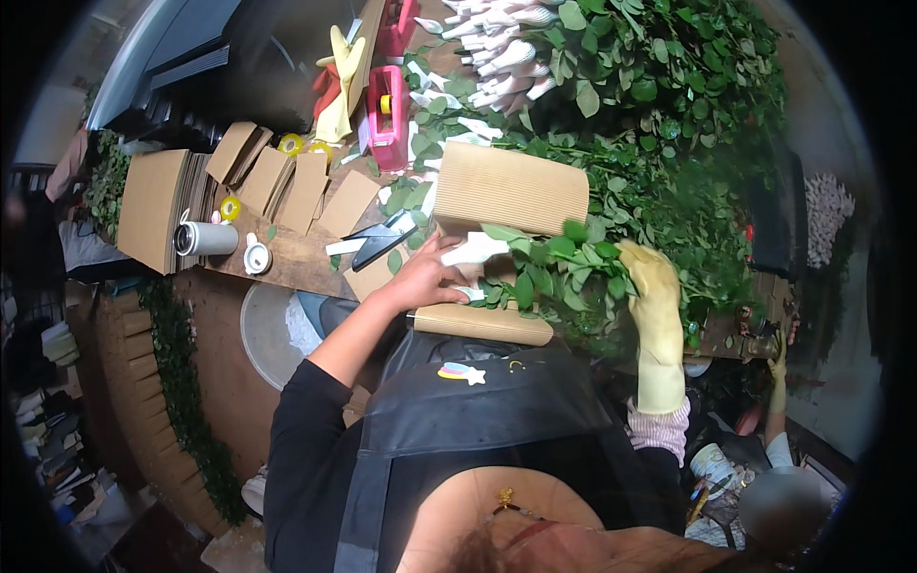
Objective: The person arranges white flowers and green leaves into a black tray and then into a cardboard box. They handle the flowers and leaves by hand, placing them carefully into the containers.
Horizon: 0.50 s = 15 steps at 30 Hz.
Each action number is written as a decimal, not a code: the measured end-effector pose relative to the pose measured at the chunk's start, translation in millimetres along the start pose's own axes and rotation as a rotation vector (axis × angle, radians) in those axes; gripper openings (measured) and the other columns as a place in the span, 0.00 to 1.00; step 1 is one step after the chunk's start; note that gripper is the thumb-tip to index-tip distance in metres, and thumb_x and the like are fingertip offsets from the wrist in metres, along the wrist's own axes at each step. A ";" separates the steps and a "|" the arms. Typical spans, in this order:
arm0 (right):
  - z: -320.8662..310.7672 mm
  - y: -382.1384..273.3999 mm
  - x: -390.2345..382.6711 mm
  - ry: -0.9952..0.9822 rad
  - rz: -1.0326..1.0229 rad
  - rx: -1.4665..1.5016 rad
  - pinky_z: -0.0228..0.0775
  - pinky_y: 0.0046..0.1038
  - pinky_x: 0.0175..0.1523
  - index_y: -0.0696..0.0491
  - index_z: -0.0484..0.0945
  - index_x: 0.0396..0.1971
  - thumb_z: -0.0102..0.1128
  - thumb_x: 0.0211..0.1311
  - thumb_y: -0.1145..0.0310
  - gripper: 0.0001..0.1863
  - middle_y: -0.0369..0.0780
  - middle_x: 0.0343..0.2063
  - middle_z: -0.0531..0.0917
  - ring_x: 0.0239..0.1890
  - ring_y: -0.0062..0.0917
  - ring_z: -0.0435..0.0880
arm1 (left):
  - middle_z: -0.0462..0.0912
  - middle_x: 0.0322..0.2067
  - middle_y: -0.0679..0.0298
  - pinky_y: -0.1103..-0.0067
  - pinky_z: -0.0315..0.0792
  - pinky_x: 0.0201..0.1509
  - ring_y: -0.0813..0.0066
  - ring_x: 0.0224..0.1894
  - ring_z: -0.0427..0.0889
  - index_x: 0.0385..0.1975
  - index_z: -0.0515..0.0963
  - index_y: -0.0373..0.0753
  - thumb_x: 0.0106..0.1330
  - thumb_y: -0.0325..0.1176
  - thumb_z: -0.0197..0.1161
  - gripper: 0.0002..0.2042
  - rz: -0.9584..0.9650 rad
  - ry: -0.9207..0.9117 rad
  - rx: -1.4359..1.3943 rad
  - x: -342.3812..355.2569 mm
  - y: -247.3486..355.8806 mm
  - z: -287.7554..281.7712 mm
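Observation:
My left hand, bare, curls thumb and fingers round white-sleeved flower heads at the left end of a bunch. A sheet of corrugated cardboard lies under the bunch. Its far side folds up behind the flowers and its near edge curls up against my apron. My right hand wears a long yellow rubber glove and closes on the leafy stems to the right. Leaves partly hide its fingertips. Left of the cardboard, close to my left hand, lies a dark-handled cutting tool.
A large heap of leafy stems with white-sleeved heads fills the far right. A pink tape dispenser, yellow gloves, cardboard stacks, tape rolls and a white tumbler stand left. Another person's gloved hand shows far right.

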State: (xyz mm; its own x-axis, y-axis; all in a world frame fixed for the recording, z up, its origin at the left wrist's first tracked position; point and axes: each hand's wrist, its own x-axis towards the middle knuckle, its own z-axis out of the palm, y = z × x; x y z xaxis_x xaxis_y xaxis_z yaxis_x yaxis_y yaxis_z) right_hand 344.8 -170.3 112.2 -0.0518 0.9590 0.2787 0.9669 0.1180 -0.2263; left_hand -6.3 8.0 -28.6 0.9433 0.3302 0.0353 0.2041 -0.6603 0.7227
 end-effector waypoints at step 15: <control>66.0 -37.4 -19.5 -0.811 0.319 0.038 0.76 0.35 0.59 0.46 0.77 0.60 0.58 0.55 0.82 0.30 0.44 0.52 0.84 0.55 0.40 0.83 | 0.80 0.56 0.51 0.51 0.51 0.77 0.54 0.67 0.71 0.47 0.85 0.44 0.49 0.48 0.79 0.26 -0.090 0.101 -0.090 -4.5 -0.8 4.7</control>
State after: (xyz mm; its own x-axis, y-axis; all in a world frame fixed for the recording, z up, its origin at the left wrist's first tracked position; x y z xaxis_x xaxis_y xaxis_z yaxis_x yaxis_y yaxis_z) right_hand 293.1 -176.4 53.7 0.0442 0.8335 -0.5508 0.9573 -0.1930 -0.2152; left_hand -9.4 3.9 -32.5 0.8902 0.4543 0.0334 0.2579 -0.5632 0.7850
